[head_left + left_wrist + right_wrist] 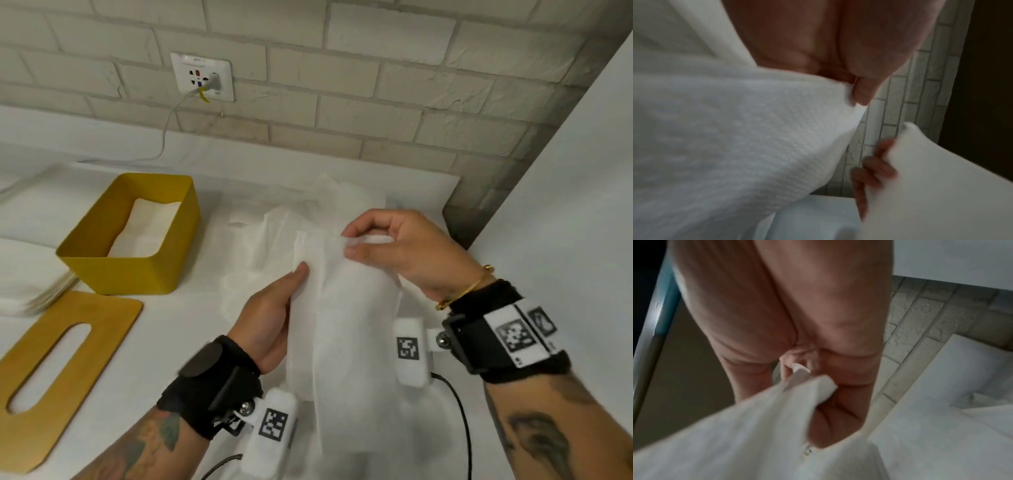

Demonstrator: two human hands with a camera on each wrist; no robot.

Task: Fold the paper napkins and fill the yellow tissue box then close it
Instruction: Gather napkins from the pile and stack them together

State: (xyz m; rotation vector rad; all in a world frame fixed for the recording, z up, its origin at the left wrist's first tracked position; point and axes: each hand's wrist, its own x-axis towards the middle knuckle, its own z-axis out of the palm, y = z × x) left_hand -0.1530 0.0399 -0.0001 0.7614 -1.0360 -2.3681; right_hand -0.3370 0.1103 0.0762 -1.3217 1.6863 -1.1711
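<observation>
At the far left of the head view, a stack of flat napkins (32, 291) lies on the white counter (191, 308), with the wooden lid (65, 373) in front of it, flat on the counter, its long slot facing up. Just behind the lid stands the yellow tissue box (126, 270), open at the top, with folded white napkins (147, 226) lying low inside. Behind the box, a wall socket (202, 76) in the brick wall (376, 85) holds a white plug whose cable runs down to the counter. None of these shows in either wrist view.

In the middle, a paper napkin (342, 318) hangs lifted between the two hands, above a loose heap of white tissue (308, 212). The left hand (270, 318) grips its left edge, thumb on the front of the sheet. The left wrist view adds the close detail: the thumb (863, 91) presses into the napkin's embossed weave (735, 138), and the other hand's fingertips (875, 164) curl round a far fold, with brick behind.

To the right, the right hand (397, 253) pinches the napkin's top edge between curled fingers and thumb; a gold bracelet (466, 287) circles that wrist. The right wrist view shows the pinch from beneath, the sheet's corner (813, 386) caught against the palm (789, 308), though blur hides the fingertips.
</observation>
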